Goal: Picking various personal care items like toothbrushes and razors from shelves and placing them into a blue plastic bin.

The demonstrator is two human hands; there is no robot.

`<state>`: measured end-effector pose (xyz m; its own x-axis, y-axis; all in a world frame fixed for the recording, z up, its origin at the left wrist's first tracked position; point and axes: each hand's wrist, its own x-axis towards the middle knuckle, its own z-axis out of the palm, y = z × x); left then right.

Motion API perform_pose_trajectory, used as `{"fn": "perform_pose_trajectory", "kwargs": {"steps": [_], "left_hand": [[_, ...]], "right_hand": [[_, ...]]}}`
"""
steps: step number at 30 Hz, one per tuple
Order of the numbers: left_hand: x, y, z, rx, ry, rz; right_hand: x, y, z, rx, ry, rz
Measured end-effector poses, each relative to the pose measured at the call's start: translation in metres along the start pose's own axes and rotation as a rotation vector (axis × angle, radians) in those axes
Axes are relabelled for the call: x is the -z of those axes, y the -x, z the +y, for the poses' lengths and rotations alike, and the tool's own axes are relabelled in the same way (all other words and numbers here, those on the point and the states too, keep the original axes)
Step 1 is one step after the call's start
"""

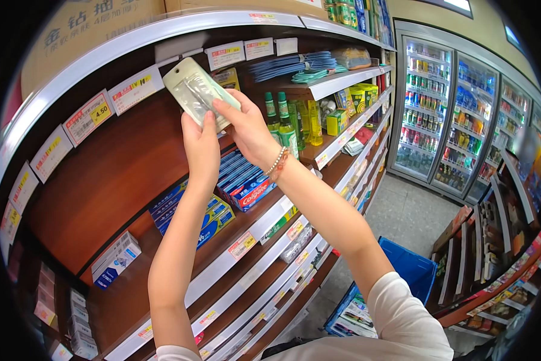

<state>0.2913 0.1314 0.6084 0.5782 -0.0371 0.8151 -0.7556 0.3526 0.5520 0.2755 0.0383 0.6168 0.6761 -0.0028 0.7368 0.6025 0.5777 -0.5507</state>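
Both hands hold up a pale, flat package with a clear plastic front [193, 90] near the shelf's upper edge. My left hand [202, 144] grips its lower left edge, thumb on the front. My right hand [248, 124] holds the lower right edge, its thumb also on the front; beaded bracelets [278, 164] circle that wrist. What is inside the package cannot be made out. Behind and below the hands, red and blue Colgate toothpaste boxes [252, 194] are stacked beside yellow and blue boxes [218, 216]. Green bottles [286, 122] stand right of my right hand.
Price tags line the shelf edge [90, 115]. One white and blue box [116, 259] lies on the lower left shelf. Blue flat packs [293, 65] are stacked at upper right. A blue crate [410, 270] with packaged goods is on the floor, near drink fridges [426, 108] and another shelf rack [473, 243].
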Motion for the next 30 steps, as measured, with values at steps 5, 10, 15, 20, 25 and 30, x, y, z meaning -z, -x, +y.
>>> {"fn": "perform_pose_trajectory", "kwargs": {"steps": [5, 10, 15, 20, 25, 30], "left_hand": [[0.001, 0.013, 0.007, 0.046, 0.092, 0.019], [-0.018, 0.075, 0.003, 0.21, 0.062, 0.0], [-0.026, 0.218, -0.021, 0.554, -0.148, -0.51], [-0.041, 0.381, -0.102, 1.025, 0.013, -0.701], [-0.077, 0.53, -0.155, 1.27, -0.033, -1.11], [-0.115, 0.672, -0.156, 1.123, 0.013, -1.477]], "right_hand": [[-0.001, 0.008, -0.002, 0.023, 0.146, -0.04], [0.028, 0.066, -0.011, 0.002, 0.311, -0.005], [0.096, 0.223, -0.025, -0.332, 0.221, 0.093], [0.153, 0.422, 0.005, -0.583, 0.049, 0.65], [0.165, 0.614, -0.009, -0.654, -0.129, 1.241], [0.145, 0.724, -0.043, -0.663, 0.066, 1.722]]}}
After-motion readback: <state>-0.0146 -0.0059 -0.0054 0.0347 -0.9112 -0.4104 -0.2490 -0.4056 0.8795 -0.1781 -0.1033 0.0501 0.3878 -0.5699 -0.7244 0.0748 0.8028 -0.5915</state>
